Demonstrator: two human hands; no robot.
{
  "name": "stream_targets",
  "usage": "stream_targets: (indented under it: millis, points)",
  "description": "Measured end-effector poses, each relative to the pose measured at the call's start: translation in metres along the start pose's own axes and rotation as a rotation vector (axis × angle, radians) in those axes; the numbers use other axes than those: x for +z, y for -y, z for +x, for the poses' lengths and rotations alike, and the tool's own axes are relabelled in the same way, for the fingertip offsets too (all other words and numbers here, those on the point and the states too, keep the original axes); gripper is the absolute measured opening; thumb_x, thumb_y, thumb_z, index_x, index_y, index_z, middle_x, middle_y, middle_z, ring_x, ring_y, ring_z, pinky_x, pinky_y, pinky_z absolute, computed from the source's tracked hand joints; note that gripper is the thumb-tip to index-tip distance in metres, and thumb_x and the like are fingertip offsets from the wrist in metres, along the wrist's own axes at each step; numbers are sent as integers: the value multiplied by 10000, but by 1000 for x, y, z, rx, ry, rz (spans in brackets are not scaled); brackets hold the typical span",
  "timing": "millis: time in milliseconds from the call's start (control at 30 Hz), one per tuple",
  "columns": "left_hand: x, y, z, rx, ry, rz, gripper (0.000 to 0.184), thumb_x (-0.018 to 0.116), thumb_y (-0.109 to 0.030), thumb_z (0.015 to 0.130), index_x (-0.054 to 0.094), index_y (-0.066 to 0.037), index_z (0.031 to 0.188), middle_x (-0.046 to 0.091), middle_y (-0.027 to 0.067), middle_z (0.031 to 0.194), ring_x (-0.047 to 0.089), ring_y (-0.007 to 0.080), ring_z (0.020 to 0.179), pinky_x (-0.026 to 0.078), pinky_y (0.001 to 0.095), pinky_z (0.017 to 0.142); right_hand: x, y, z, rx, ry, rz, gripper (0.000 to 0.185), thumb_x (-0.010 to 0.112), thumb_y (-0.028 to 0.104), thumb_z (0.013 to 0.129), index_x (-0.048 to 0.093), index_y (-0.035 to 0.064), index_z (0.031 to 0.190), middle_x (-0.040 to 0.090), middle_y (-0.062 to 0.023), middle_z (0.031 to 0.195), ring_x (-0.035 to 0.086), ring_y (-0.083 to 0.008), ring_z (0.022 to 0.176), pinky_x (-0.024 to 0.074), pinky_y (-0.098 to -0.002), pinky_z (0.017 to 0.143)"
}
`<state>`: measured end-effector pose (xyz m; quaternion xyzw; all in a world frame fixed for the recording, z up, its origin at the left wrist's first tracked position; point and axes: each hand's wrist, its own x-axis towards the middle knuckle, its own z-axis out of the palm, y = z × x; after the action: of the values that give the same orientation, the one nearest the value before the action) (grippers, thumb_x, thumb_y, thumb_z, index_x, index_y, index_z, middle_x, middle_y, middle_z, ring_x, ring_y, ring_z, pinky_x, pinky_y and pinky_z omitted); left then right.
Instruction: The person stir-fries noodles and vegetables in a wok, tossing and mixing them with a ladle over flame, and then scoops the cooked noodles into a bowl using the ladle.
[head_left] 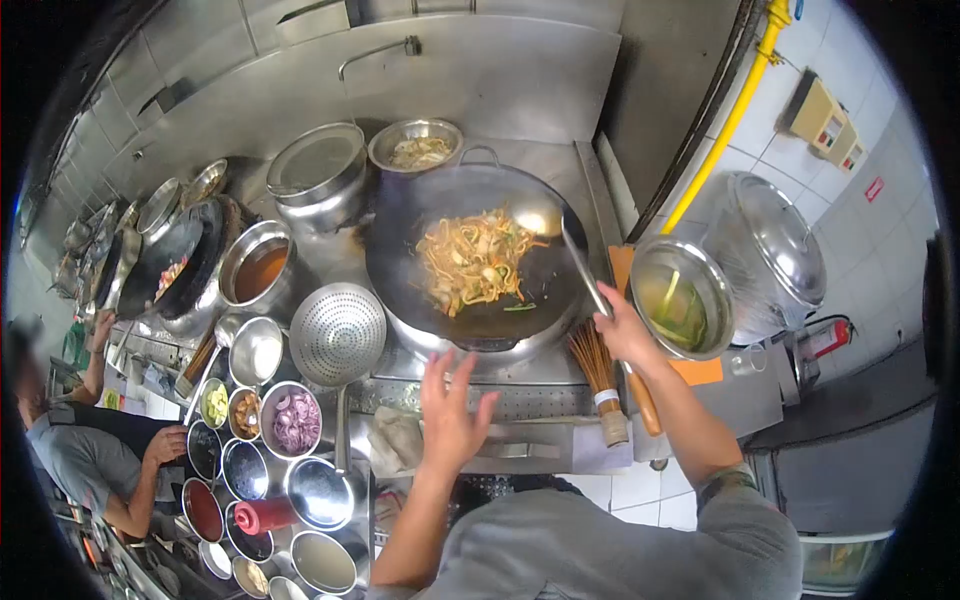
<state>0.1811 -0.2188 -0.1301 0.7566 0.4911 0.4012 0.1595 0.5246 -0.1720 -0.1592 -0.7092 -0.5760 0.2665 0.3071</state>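
Note:
A large dark wok [400, 230] sits on the burner in front of me, with thick noodles [475, 260] and bits of greens in it. My right hand [625, 325] is wrapped round the handle of a wok ladle [540, 214]. The ladle's bowl rests among the food at the wok's upper right, and its wooden grip end sticks out below my hand. Near the wok's front edge, my left hand [455, 410] is raised with fingers spread, holding nothing. A folded cloth [396, 440] lies just left of that wrist.
Left stand a perforated strainer [338, 335], a pot of brown liquid [258, 268] and several ingredient bowls, one with sliced onions [297, 420]. A bamboo brush [598, 380] and a pot with greens [682, 298] are at right. A co-worker [100, 450] stands at far left by another wok.

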Motion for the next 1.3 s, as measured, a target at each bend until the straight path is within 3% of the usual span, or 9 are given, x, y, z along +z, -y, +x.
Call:
stream_targets:
  millis: [67, 267, 467, 833, 967, 1033, 1100, 1133, 1300]
  points:
    - [-16, 4, -23, -77, -23, 3, 535, 786, -131, 858, 593, -44, 1350, 519, 252, 1415, 468, 473, 1346, 380, 558, 1129, 2, 60, 11, 246, 68, 124, 630, 566, 168, 1013, 325, 124, 1593, 694, -253, 1145, 698, -288, 708, 574, -436, 644]
    - [-60, 13, -70, -268, -27, 12, 486, 750, -87, 891, 585, -14, 1342, 510, 265, 1415, 487, 454, 1326, 404, 509, 1112, 52, 108, 41, 311, 281, 517, 649, 564, 106, 1000, 277, 64, 1580, 527, -38, 849, 477, -114, 527, 449, -312, 411]
    - [-82, 20, -99, -413, -75, 43, 459, 719, -82, 911, 572, -27, 1342, 540, 244, 1376, 539, 422, 1277, 421, 474, 1094, 24, 105, 28, 198, 255, 636, 665, 553, 89, 1001, 253, 95, 1595, 512, -15, 831, 448, -71, 509, 411, -273, 360]
    - [-46, 1, -2, -87, 24, -10, 557, 774, -82, 863, 553, -27, 1371, 575, 221, 1327, 545, 421, 1227, 442, 495, 1054, 33, 87, 96, 328, 627, 852, 466, 561, 54, 971, 438, 46, 1421, 518, 5, 771, 489, -95, 516, 432, -313, 385]
    - [-43, 0, 13, -41, 78, 41, 513, 804, -142, 851, 608, -32, 1312, 587, 199, 1311, 562, 406, 1202, 456, 483, 1022, -23, 94, 19, 229, 621, 602, 595, 549, 93, 1024, 331, 154, 1574, 517, -7, 810, 480, -95, 518, 445, -284, 401]
    - [-30, -5, 27, 23, 76, 31, 454, 785, -153, 878, 633, -17, 1284, 609, 202, 1289, 575, 398, 1188, 466, 468, 1010, -43, 94, 0, 186, 524, 116, 612, 530, 108, 1041, 313, 183, 1609, 602, -81, 966, 603, -168, 685, 558, -339, 581]
    - [2, -3, 48, 126, 54, 4, 437, 782, -150, 869, 629, -18, 1257, 613, 188, 1235, 578, 389, 1135, 468, 479, 955, -45, 32, 16, -446, 272, -85, 590, 528, 103, 1045, 356, 205, 1600, 647, -140, 1194, 657, -236, 978, 562, -373, 870]
    - [16, 1, 48, 106, 89, 26, 389, 777, -144, 871, 640, -20, 1212, 619, 180, 1184, 580, 385, 1097, 466, 481, 924, -61, 55, 9, -301, 322, -84, 572, 555, 107, 1039, 404, 191, 1584, 624, -149, 1378, 606, -246, 1197, 459, -360, 1055]
    - [22, -20, 32, 83, 72, -37, 164, 754, -143, 885, 674, -43, 988, 614, 142, 953, 569, 371, 925, 444, 485, 796, -126, 71, 19, -213, 573, -199, 588, 605, 126, 1007, 445, 202, 1568, 593, -156, 1456, 604, -286, 1254, 469, -376, 1058]
